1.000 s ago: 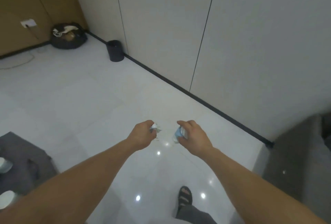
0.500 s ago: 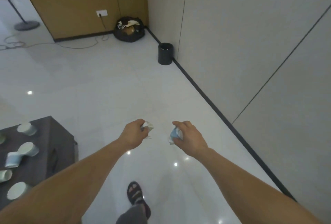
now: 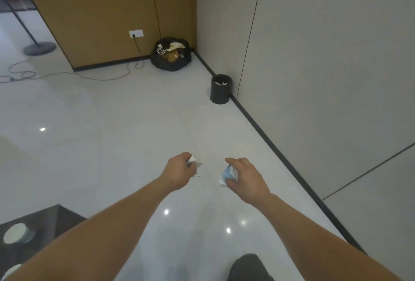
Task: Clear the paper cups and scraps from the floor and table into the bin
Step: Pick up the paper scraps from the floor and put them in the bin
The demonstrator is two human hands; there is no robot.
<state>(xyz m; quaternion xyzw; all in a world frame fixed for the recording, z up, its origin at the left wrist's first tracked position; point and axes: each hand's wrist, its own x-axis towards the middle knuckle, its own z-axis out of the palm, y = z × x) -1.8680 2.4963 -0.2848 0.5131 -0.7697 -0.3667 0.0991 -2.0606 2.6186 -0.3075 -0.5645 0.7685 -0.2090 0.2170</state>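
My left hand (image 3: 178, 171) grips a crumpled white paper scrap (image 3: 195, 161) in front of me, above the white floor. My right hand (image 3: 246, 178) holds a crushed blue and white paper cup (image 3: 227, 174) at about the same height. A small black bin (image 3: 220, 89) stands on the floor against the grey wall, well ahead of both hands, with white scraps showing inside. On the dark table (image 3: 42, 222) at the lower left lies a paper cup (image 3: 15, 233), and another one (image 3: 10, 270) shows at the frame's edge.
A black rubbish bag (image 3: 171, 55) with paper and brown items sits in the corner beyond the bin. A cable (image 3: 101, 77) runs across the floor from a wall socket (image 3: 136, 33). A stand with a round base (image 3: 39, 47) is at the far left.
The view has swung left and advanced toward the bin, which is now closer and nearer the centre. Both hands keep the same hold on the scrap and the cup.
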